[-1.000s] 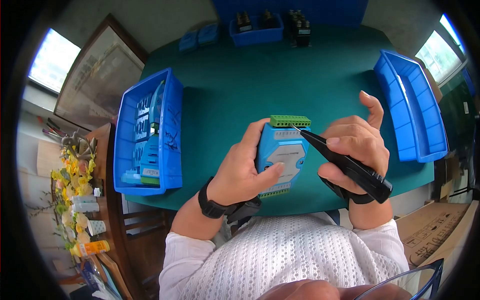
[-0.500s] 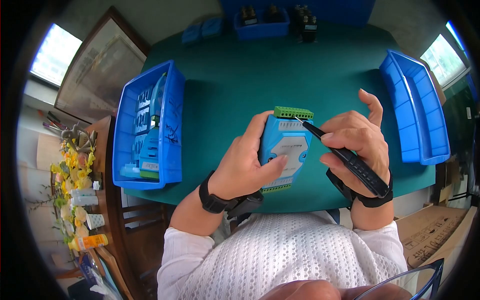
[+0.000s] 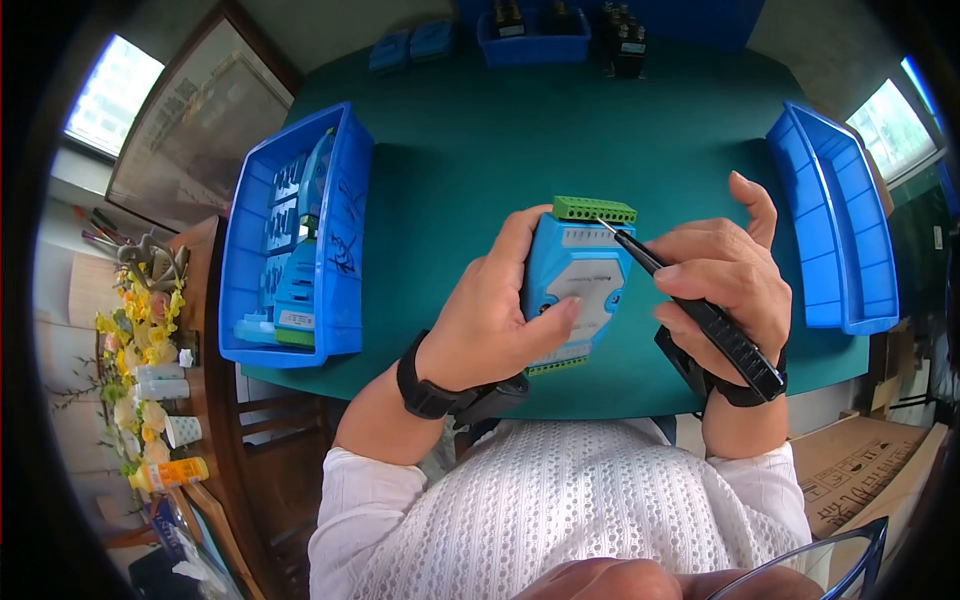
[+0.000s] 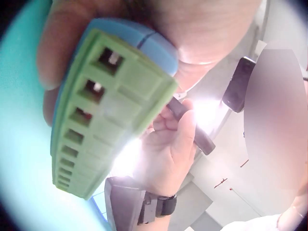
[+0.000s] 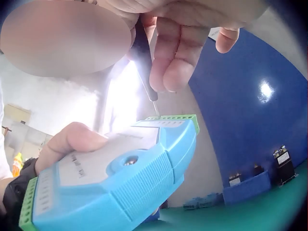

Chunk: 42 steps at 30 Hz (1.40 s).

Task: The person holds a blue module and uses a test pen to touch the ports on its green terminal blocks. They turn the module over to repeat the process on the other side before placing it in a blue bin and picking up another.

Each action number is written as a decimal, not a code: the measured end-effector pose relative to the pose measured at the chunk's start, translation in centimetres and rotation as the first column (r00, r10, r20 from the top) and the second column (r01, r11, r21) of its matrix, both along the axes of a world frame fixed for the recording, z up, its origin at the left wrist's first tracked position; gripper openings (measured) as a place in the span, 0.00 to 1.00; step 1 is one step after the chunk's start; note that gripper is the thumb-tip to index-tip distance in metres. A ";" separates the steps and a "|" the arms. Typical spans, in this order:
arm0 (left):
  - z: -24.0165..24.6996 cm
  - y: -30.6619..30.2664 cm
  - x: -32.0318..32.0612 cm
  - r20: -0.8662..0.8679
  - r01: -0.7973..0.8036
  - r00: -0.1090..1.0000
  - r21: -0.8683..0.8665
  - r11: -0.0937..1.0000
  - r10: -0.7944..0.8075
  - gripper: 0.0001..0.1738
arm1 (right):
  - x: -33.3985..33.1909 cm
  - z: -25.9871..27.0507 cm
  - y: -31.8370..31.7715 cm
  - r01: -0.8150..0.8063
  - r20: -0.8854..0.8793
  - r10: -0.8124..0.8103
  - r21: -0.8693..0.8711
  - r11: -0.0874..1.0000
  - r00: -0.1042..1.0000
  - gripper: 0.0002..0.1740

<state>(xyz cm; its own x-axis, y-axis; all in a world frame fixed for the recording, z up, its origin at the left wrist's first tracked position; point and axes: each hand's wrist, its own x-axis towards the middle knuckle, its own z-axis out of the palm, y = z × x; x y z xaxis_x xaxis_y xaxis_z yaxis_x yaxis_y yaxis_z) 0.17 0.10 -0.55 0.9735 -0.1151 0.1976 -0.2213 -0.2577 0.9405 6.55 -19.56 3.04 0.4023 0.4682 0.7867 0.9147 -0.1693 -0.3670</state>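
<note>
A light-blue electronic module (image 3: pixel 590 285) with a grey label is gripped by my left hand (image 3: pixel 485 325), thumb over its face and fingers along its left side. Green terminal blocks with rows of square openings line both ends; the far terminal block (image 3: pixel 595 210) also looms large in the left wrist view. My right hand (image 3: pixel 735 275) holds a black screwdriver (image 3: pixel 715 325) between thumb and fingers, the little finger raised. Its thin metal tip (image 5: pixel 156 109) is right at the far green block, near the middle of its row. The thumb (image 5: pixel 79 137) lies on the label in the right wrist view.
At the left stands a blue bin (image 3: pixel 345 270) holding similar modules. Another blue bin (image 3: pixel 830 230) is on the right. Along the back of the green table (image 3: pixel 480 150) are blue modules (image 3: pixel 430 40), a small blue tray (image 3: pixel 535 50) and black parts (image 3: pixel 627 50).
The head view has shifted, so the table and bins sit higher in it. The screwdriver handle has turned slightly in the right fingers, its tip staying at the green block. Both grips persist.
</note>
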 end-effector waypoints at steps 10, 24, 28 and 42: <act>0.4 0.3 0.1 -0.019 0.020 1.000 0.002 1.000 -0.020 0.34 | 0.1 -0.3 0.0 -0.042 -0.042 0.044 0.054 0.998 0.998 0.14; 0.4 0.0 0.0 0.017 0.012 1.000 0.081 0.997 -0.013 0.35 | 0.1 -0.9 0.2 -0.005 -0.020 0.006 0.085 0.996 1.000 0.15; 0.4 -0.1 -0.1 0.012 0.011 1.000 0.106 0.994 -0.013 0.35 | 0.1 -1.0 0.3 0.015 0.055 -0.022 0.111 0.994 0.998 0.18; 0.2 -0.4 -0.2 0.002 0.014 1.000 0.080 0.997 -0.014 0.36 | -0.1 -0.9 -0.3 0.044 0.055 -0.050 0.097 0.994 0.997 0.22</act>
